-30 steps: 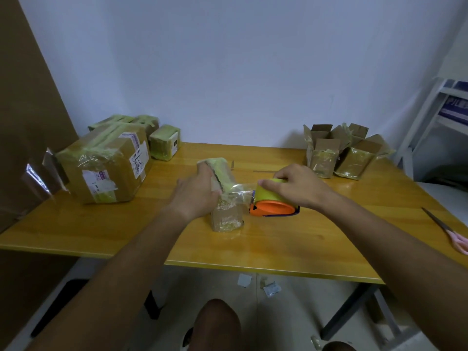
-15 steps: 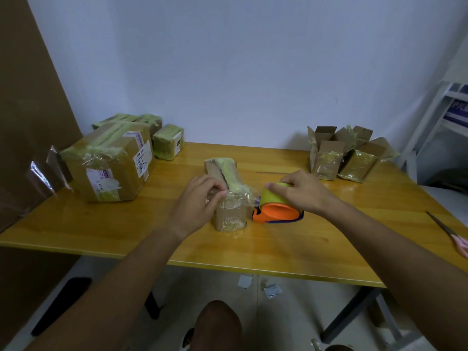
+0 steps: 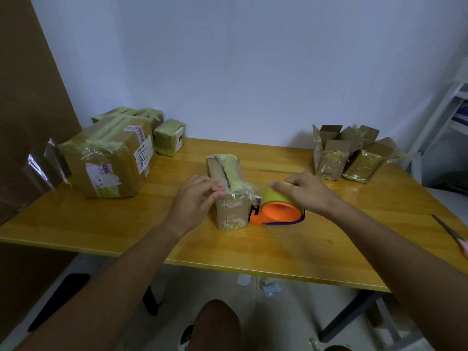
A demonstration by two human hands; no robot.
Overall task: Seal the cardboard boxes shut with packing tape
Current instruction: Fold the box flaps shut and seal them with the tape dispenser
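Observation:
A small long cardboard box lies mid-table, its top covered with yellowish clear tape. My left hand is at its left side, fingertips curled against the tape at the box's near top edge. My right hand grips the roll of yellow tape in an orange tape dispenser, which sits on the table right against the box's right side. A crumpled bit of tape runs from the dispenser onto the box's near corner.
A large taped box and smaller taped boxes stand at the back left. Open, flaps-up boxes stand at the back right. Scissors lie at the right edge of the wooden table. Paper scraps lie on the floor.
My left hand slid from the box's top down to its near left edge, fingers curling on the tape. The dispenser stayed against the box's right side.

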